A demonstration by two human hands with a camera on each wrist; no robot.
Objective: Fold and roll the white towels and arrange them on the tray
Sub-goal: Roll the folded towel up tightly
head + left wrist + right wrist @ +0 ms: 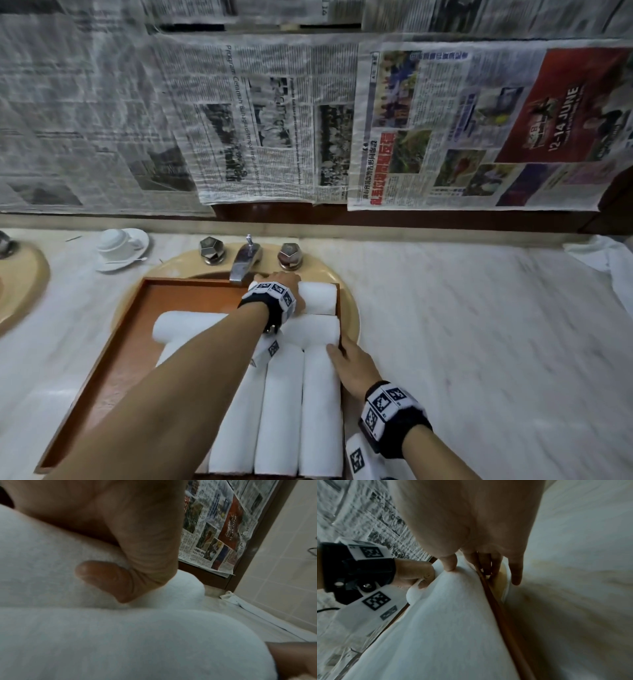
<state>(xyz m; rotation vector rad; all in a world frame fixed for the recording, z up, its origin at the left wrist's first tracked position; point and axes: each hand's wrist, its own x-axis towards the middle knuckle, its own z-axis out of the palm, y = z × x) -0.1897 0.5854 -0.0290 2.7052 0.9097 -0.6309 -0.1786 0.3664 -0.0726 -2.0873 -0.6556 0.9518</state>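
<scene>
While the wooden tray [102,346] is seen resting over the basin, these lines are set down view by view.

Head view, far roll: a rolled white towel [318,298] is laid crosswise at the tray's far right corner, its long axis running left to right.
Head view, left hand: the left hand [291,291] is laid on that roll's left end, just under the faucet [245,260]; its fingers are mostly hidden, so how wide they stand cannot be told from here.
Head view, right hand: the right hand [349,363] is placed at the tray's right rim, fingers fairly straight, touching the second crosswise roll [311,330] and the outermost lengthwise roll [322,411].
Head view, nearer hand: the left is judged nearer the far roll; the right is nearer the rim.
Head view, rest of tray: three long rolls are set side by side, pointing away from the person; another roll [185,325] is laid crosswise at the left.

Left wrist view, grip: the thumb [102,573] is curled down into the towel's top, so a hold on the roll is judged likely.

Right wrist view, fingers: the fingertips [516,574] are held loosely straight along the tray's rim [498,608], the thumb pressed into towel cloth, nothing enclosed.

Surface: a pale marble counter [479,325] is spread around the basin, with a cup and saucer [121,246] at the far left.
Room: newspaper sheets [274,120] are hung across the wall behind.
</scene>
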